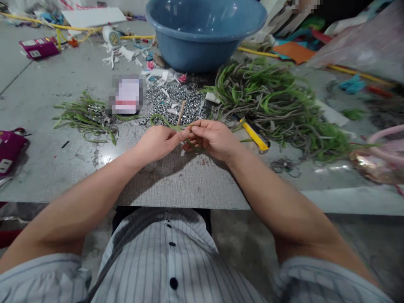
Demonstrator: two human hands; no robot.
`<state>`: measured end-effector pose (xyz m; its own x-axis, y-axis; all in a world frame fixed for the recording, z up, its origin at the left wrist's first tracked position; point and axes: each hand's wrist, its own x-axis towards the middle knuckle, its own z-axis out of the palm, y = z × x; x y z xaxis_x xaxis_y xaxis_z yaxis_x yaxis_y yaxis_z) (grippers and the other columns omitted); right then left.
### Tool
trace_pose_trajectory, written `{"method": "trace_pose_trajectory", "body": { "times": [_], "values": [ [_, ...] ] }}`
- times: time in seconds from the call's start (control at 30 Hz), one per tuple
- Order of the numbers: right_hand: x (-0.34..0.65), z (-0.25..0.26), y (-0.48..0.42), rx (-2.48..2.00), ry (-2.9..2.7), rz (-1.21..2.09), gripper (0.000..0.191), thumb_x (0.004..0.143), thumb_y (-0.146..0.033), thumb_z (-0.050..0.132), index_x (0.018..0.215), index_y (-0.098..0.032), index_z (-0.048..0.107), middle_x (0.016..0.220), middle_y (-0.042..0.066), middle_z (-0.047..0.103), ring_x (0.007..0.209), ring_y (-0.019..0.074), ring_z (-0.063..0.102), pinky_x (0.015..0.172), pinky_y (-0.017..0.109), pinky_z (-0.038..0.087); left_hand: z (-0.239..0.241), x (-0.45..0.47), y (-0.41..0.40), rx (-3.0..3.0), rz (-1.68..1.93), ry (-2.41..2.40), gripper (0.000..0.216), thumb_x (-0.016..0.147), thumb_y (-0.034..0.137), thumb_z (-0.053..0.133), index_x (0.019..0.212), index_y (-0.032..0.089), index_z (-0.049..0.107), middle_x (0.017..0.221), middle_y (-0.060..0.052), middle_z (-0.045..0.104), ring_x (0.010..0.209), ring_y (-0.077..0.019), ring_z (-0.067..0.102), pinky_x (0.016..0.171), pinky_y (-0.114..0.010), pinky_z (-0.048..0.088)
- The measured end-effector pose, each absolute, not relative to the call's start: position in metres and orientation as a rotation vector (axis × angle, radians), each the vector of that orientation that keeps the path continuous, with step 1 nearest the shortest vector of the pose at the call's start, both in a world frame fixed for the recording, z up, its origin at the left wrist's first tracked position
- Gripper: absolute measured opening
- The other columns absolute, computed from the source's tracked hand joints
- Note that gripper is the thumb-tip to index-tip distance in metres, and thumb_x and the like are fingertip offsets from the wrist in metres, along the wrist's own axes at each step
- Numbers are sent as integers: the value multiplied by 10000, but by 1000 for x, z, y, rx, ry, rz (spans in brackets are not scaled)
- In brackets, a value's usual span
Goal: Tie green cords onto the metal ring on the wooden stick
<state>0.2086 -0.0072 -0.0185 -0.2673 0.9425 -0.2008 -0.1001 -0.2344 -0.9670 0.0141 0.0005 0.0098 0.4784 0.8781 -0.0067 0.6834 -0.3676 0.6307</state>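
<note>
Cord [162, 122] (green) is pinched between closed fingertips of left hand [156, 143] and right hand [213, 139], so it is held taut beside the upright stick [181, 112].

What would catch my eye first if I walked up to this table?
A big blue basin sits at the far side, with a tangled heap of green cords spreading right of it. Nearer, the left hand and right hand pinch one green cord.

We see a green cord [160, 121], a blue basin [205, 42], a yellow knife [256, 137] and a grey table [47, 168]; our shirt [164, 261] has thin dark stripes on pale grey.
</note>
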Motion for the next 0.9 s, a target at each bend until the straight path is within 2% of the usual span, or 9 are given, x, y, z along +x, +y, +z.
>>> {"method": "trace_pose_trajectory", "body": {
  "times": [0.2, 0.3, 0.4, 0.5, 0.6, 0.7, 0.73, 0.83, 0.9],
  "values": [
    [202, -20, -13, -1136, -1285, 1587, 208, 808, -398, 761, 827, -235, 632, 733, 11, 728, 707, 193, 730, 755, 393, 621, 2, 16, 3, 1660, 639, 1170, 262, 929, 318, 589, 710, 175, 607, 652, 2, 577, 559, -90, 448, 551, -228, 361],
    [214, -29, -2, -1195, -1237, 1311, 261, 838, -487, 725, 852, -244, 631, 891, 45, 763, 869, 210, 732, 797, 382, 598, 4, 15, 6, 1421, 853, 1156, 191, 927, 270, 570, 757, 184, 589, 799, -32, 668, 687, -100, 573, 676, -226, 488],
    [245, -41, 21, -1246, -1209, 892, 320, 891, -583, 641, 905, -264, 625, 1093, 83, 742, 1026, 257, 684, 771, 379, 560, 10, 11, 11, 1274, 971, 1072, 247, 966, 280, 441, 734, 204, 477, 908, -59, 705, 863, -123, 664, 853, -269, 545],
    [281, -51, 47, -1299, -1056, 604, 381, 945, -609, 500, 983, -247, 610, 1100, 145, 694, 930, 278, 653, 654, 374, 492, 17, 6, 16, 1120, 1008, 1109, 273, 997, 253, 318, 731, 227, 376, 728, -18, 593, 752, -120, 634, 825, -295, 546],
    [306, -55, 66, -1327, -828, 395, 411, 997, -487, 304, 1040, -203, 598, 1176, 212, 641, 875, 268, 656, 613, 380, 457, 24, 1, 21, 974, 1021, 1120, 289, 1022, 242, 314, 738, 232, 371, 560, 41, 358, 492, -100, 379, 616, -286, 460],
    [325, -56, 71, -1306, -815, 303, 449, 1016, -437, 226, 1164, -203, 580, 1388, 235, 548, 1056, 320, 677, 691, 419, 504, 28, -4, 22, 1017, 1010, 1167, 277, 1027, 275, 343, 779, 229, 459, 534, 44, 254, 474, -116, 233, 544, -325, 340],
    [332, -56, 71, -1280, -838, 291, 446, 1022, -436, 229, 1191, -210, 574, 1409, 233, 532, 1114, 336, 670, 723, 433, 522, 29, -4, 22, 1041, 1008, 1183, 277, 1030, 281, 341, 797, 228, 482, 534, 41, 242, 485, -119, 227, 546, -331, 317],
    [358, -55, 71, -1240, -859, 125, 548, 1036, -559, 198, 1186, -261, 633, 1259, 164, 601, 1177, 341, 656, 739, 445, 529, 31, -5, 20, 1109, 1005, 1221, 291, 1054, 276, 312, 834, 218, 494, 534, 44, 216, 512, -103, 207, 557, -316, 257],
    [372, -53, 72, -1332, -1137, 77, 757, 1008, -691, 62, 1073, -336, 727, 1169, 87, 657, 1167, 319, 663, 714, 438, 502, 30, -5, 19, 1174, 999, 1275, 292, 1068, 285, 305, 865, 202, 497, 546, 55, 215, 522, -78, 213, 576, -293, 244]
  ]
}}
